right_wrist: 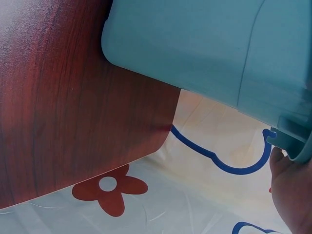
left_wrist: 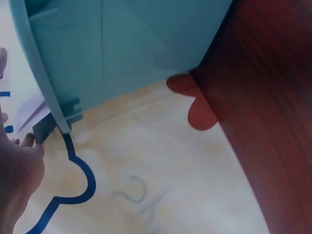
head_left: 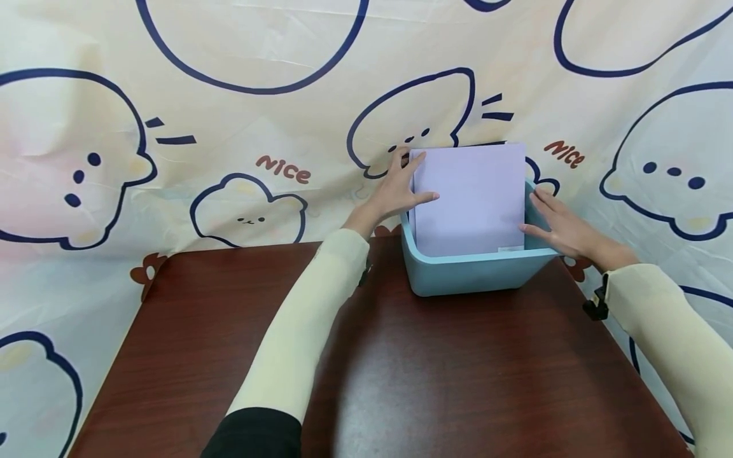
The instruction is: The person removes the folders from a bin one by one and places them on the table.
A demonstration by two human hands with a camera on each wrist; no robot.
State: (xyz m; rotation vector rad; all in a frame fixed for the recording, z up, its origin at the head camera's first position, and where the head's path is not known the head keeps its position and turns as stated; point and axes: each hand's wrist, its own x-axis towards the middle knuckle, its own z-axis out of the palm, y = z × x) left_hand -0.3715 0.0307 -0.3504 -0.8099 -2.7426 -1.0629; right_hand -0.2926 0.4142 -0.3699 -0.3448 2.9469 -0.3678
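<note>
Left hand point(head_left: 395, 191) grips the edge of the flat, rectangular, lavender paper-like panel point(head_left: 469, 197), standing in the light-blue plastic bin point(head_left: 475, 277); right hand point(head_left: 558, 229) at the rim, its grip hard to tell. Looks like positioning; next calls for steadying the bin.

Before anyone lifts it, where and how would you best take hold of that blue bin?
Probably by the rim at the two ends of the bin, coming in from left and right. The walls narrow toward the base, so the wider rim should give fingers an edge, and the lilac sheet standing above it fills much of the middle.
</note>
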